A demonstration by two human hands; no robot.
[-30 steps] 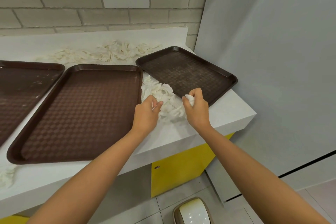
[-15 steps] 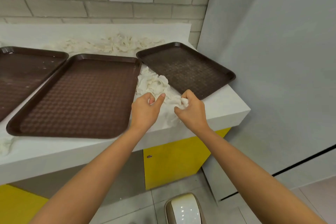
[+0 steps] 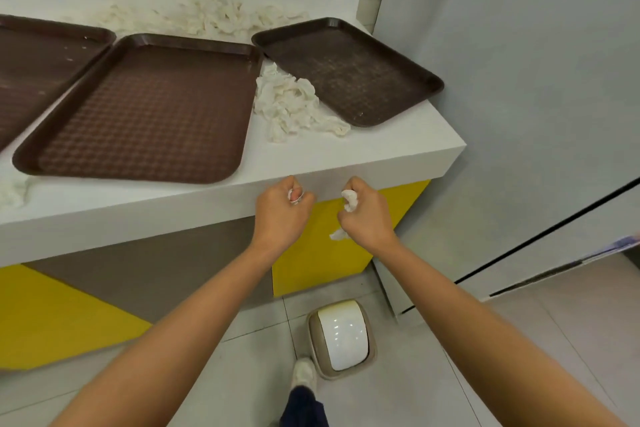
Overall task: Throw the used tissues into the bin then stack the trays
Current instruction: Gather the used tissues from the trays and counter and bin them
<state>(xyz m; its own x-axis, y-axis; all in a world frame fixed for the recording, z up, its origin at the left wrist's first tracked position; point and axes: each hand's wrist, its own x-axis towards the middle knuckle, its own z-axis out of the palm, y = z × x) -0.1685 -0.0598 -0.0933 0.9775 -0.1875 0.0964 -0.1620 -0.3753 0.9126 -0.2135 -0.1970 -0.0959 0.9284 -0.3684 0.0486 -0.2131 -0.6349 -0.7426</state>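
Observation:
My left hand [image 3: 282,211] grips a small wad of white tissue in front of the counter's edge. My right hand [image 3: 365,215] grips a bigger crumpled tissue [image 3: 349,201], with a tail hanging below the fist. Both hands hang off the counter, above the floor. A pile of used tissues [image 3: 291,104] lies between the middle tray [image 3: 149,107] and the right tray [image 3: 349,69]. More tissues [image 3: 207,17] are strewn behind the trays. A third brown tray [image 3: 38,62] sits at the left. The bin [image 3: 341,338] with a white swing lid stands on the floor below.
The white counter [image 3: 381,152] ends at a grey wall panel [image 3: 519,80] on the right. Another tissue clump [image 3: 12,191] lies at the counter's left front. My shoe [image 3: 304,373] stands beside the bin on the tiled floor. Yellow cabinet fronts lie under the counter.
Both hands have left the tissue pile with tissues in their fists and moved back off the counter's front edge. The view has tipped down, showing the bin.

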